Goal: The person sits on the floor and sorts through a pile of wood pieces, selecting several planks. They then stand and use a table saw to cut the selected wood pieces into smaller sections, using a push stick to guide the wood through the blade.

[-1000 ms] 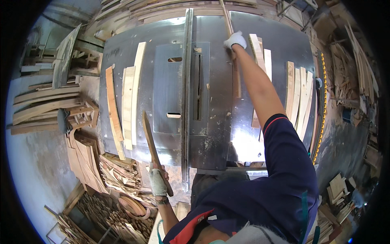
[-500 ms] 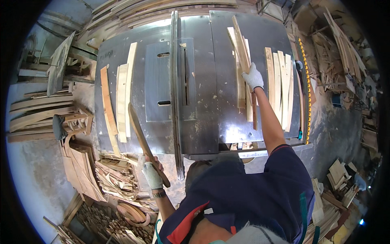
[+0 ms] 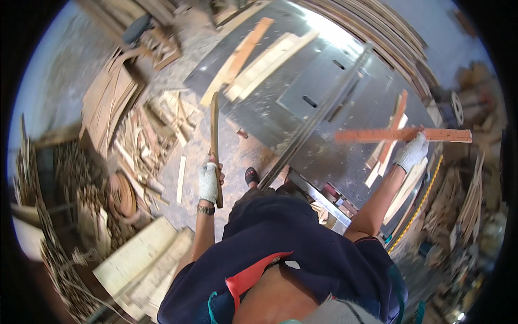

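Observation:
My gloved left hand [image 3: 209, 183] grips a long brownish wooden stick [image 3: 214, 127], held upright in the picture left of the metal table. My gloved right hand [image 3: 412, 148] grips a reddish-brown wooden slat [image 3: 445, 135] crosswise above the table's right part. Beneath that slat lie other pale and reddish strips [image 3: 401, 103]. The dark metal table [image 3: 271, 135] carries a long rail [image 3: 302, 135], a slotted plate [image 3: 294, 97], and pale and orange boards [image 3: 248, 46] at its far left end.
Offcuts [image 3: 154, 124] and curved panels [image 3: 102, 102] lie at the left. Pale planks [image 3: 135, 256] lie at the lower left, beside bundled thin sticks [image 3: 40, 227]. Long timber [image 3: 372, 24] is stacked beyond the table. A stool [image 3: 162, 46] stands upper left; a yellow chain [image 3: 415, 200] edges the table.
My view has turned, so the table appears tilted toward the upper right. My right hand has lifted the slat off the pile and swung it crosswise. My left hand still holds its stick.

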Available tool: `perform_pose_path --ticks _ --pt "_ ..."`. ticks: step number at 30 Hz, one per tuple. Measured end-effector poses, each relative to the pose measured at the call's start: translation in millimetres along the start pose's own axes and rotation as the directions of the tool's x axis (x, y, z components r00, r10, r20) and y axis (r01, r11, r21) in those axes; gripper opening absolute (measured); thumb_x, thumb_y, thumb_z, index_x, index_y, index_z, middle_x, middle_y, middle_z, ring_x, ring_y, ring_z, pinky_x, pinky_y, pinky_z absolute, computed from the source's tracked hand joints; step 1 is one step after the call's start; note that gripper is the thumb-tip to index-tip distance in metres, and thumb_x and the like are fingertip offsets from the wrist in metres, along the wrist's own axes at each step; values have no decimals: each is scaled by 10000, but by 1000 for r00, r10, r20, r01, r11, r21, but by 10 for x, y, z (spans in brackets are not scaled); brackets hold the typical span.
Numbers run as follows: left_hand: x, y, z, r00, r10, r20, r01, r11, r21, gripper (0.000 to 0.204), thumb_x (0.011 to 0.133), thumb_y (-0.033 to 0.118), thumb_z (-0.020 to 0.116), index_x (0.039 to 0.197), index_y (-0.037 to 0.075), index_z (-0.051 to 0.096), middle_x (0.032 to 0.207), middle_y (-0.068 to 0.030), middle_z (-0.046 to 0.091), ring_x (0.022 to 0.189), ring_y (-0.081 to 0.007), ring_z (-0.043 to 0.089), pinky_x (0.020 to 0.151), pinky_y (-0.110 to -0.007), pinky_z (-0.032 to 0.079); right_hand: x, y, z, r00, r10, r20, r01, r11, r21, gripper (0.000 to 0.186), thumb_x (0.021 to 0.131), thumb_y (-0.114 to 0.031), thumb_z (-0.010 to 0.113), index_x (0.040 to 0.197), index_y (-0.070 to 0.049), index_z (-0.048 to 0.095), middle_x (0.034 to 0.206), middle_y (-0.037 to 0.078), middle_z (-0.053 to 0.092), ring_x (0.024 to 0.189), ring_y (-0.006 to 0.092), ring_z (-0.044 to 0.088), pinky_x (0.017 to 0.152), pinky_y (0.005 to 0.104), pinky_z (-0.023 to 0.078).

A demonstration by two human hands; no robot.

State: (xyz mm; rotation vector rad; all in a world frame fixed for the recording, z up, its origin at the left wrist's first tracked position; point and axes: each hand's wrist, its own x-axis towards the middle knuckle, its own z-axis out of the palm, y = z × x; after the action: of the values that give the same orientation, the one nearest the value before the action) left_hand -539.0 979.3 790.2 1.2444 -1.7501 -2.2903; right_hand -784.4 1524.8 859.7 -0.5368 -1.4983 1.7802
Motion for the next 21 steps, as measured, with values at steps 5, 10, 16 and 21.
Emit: perform_pose_path --ticks 5,10,16,21 --pt "-164 -442 -678 987 -100 -125 77 981 -179 363 1009 471 558 1081 116 533 771 -11 540 487 -112 479 415 -258 388 -1759 -376 2143 925 77 372 -46 995 -91 197 935 -179 617 917 -22 734 814 64 688 799 178 682 719 311 545" --pt "-448 -847 -1255 975 -83 -208 18 956 -294 345 1003 484 537 1118 159 529 792 -34 543 495 -148 485 435 -290 411 -3418 20 3451 462 67 884 43 994 -98 313 911 -276 646 1034 13 643 926 102 659 858 165 622 799 313 506" --pt "-913 -1281 -1746 913 -191 -361 13 897 -442 293 1018 417 515 1148 157 548 782 -40 564 481 -162 504 421 -311 430 -3473 1988 3630 679 446 583 318 537 -781 820 790 -505 753 1362 3 458 1168 227 639 1087 344 666 923 406 537" --pt "-1294 -1416 -2022 869 -288 -402 67 874 -481 409 983 529 533 1006 120 536 784 -38 556 486 -179 500 432 -318 423 -3772 2345 3797 682 621 386 330 210 -920 1187 721 -573 795 1551 1 169 1368 234 524 1169 344 635 948 410 546"
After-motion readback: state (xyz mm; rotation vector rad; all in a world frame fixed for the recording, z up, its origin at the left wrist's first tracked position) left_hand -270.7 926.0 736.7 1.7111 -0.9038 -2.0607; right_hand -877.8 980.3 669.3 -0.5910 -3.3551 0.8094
